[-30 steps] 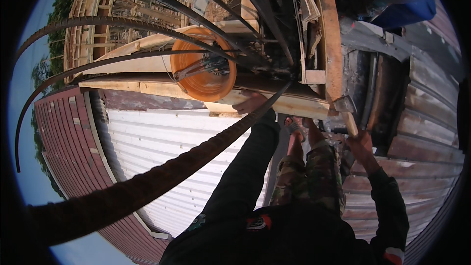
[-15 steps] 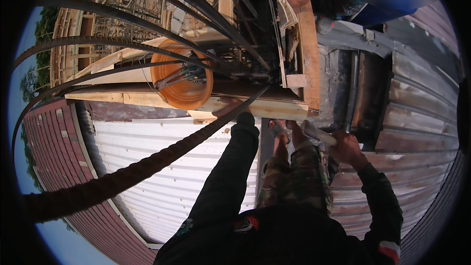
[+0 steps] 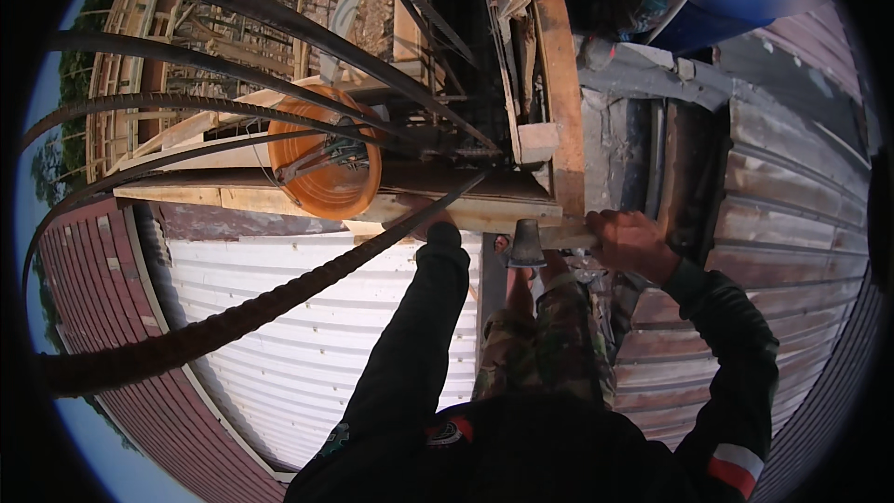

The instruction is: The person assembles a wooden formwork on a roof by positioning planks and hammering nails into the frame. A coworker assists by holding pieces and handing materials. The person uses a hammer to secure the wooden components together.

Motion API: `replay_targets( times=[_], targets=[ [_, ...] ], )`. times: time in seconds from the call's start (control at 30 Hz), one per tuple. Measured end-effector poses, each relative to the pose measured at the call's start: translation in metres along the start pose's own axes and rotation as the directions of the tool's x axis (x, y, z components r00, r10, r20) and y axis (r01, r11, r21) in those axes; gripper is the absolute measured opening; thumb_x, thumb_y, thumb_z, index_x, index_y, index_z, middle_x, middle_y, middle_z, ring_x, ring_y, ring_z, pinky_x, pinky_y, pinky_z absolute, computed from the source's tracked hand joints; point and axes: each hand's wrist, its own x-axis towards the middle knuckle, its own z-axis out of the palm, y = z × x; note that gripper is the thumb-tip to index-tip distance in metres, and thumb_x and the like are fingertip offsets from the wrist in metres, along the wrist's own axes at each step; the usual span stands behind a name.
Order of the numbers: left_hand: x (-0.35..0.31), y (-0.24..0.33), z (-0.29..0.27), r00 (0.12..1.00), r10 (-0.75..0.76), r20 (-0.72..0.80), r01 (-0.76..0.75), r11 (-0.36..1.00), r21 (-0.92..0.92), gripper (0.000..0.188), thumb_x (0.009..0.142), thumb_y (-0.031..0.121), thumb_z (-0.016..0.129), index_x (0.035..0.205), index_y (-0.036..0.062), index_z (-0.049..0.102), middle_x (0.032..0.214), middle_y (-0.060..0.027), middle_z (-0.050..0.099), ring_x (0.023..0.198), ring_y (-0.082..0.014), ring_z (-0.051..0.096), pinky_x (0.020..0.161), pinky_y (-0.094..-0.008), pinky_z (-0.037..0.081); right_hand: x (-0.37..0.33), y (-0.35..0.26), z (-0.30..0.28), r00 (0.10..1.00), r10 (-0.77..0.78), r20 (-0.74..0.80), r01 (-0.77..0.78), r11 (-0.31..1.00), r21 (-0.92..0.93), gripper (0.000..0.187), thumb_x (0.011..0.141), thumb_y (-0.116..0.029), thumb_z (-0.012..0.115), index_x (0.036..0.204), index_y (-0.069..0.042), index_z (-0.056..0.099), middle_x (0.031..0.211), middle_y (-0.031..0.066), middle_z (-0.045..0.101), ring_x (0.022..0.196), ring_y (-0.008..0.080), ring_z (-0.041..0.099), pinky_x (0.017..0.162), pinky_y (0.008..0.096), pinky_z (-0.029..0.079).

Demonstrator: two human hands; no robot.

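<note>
Hammer (image 3: 527,244) near plank (image 3: 503,211) edge, left hand (image 3: 439,218) behind rebar (image 3: 279,311)

I am outdoors on a building site, up among metal roofs. Ribbed steel bars (image 3: 233,104) fan out beyond my left hand (image 3: 414,205), which rests against a long timber plank (image 3: 503,211) along rough wooden boxing. Just beyond that hand, a little to its left, stands an orange bucket (image 3: 343,191) with metal pieces inside; farther off is a lattice of wooden poles (image 3: 256,5). My right hand (image 3: 635,242) grips a hammer (image 3: 527,244). White corrugated sheets (image 3: 251,270) spread left of my left hand, rust-stained ones (image 3: 778,247) right of my right.
</note>
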Motion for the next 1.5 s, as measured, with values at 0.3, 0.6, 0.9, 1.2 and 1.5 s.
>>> replay_targets(
  times=[0.3, 0.6, 0.9, 1.2, 1.5],
  targets=[
    [0.017, -0.018, -0.012, 0.963, -0.082, 0.258, 0.092, 0.995, -0.024, 0.084, 0.099, 0.047, 0.054, 0.146, -0.0134, 0.019, 0.143, -0.0388, 0.032, 0.125, -0.0454, 0.048, 0.104, -0.0468, 0.044, -0.014, -0.007, 0.016, 0.986, 0.088, 0.140, -0.093, 0.995, 0.030, 0.037, 0.076, -0.025, 0.070, 0.108, -0.006, 0.061, 0.089, 0.0146, 0.070, 0.085, 0.0373, 0.070, 0.076, 0.0487, 0.056],
    [-0.075, -0.063, -0.162, 0.671, 0.244, 0.700, 0.108, 0.902, -0.419, 0.076, 0.095, 0.028, 0.062, 0.155, 0.0056, 0.020, 0.144, -0.0180, 0.034, 0.131, -0.0299, 0.038, 0.112, -0.0489, 0.029, -0.077, 0.007, 0.091, 0.953, 0.208, 0.218, -0.274, 0.900, 0.338, 0.036, 0.078, -0.025, 0.069, 0.107, -0.004, 0.061, 0.089, 0.0202, 0.070, 0.088, 0.0424, 0.068, 0.078, 0.0538, 0.054],
    [-0.104, -0.086, -0.206, -0.140, 0.326, 0.935, 0.378, 0.890, -0.254, 0.070, 0.100, 0.033, 0.055, 0.155, 0.0071, 0.020, 0.138, -0.0165, 0.046, 0.129, -0.0264, 0.047, 0.109, -0.0425, 0.038, -0.104, -0.057, 0.214, 0.925, 0.378, 0.044, -0.304, 0.663, 0.684, 0.041, 0.086, -0.027, 0.067, 0.113, 0.003, 0.057, 0.084, 0.0272, 0.067, 0.081, 0.0475, 0.067, 0.069, 0.0544, 0.054],
    [-0.094, -0.170, -0.166, 0.083, 0.010, 0.996, 0.478, 0.877, -0.049, 0.020, 0.089, 0.011, 0.067, 0.103, 0.0071, 0.053, 0.095, -0.0053, 0.061, 0.081, -0.0167, 0.060, 0.077, -0.0336, 0.051, -0.046, -0.104, 0.270, 0.988, 0.152, 0.015, -0.080, 0.431, 0.899, 0.048, 0.089, -0.026, 0.069, 0.127, 0.001, 0.056, 0.097, 0.0221, 0.070, 0.093, 0.0374, 0.070, 0.082, 0.0442, 0.054],
    [-0.023, -0.191, -0.159, 0.141, 0.189, 0.972, 0.024, 0.981, -0.194, 0.022, 0.085, 0.001, 0.066, 0.102, 0.0068, 0.054, 0.088, -0.0034, 0.061, 0.080, -0.0142, 0.060, 0.074, -0.0300, 0.049, -0.008, 0.102, 0.419, 0.843, 0.345, -0.413, -0.184, 0.906, 0.381, 0.020, 0.096, -0.013, 0.056, 0.106, 0.002, 0.063, 0.104, 0.0167, 0.066, 0.100, 0.0292, 0.066, 0.083, 0.0363, 0.053]
  ],
)
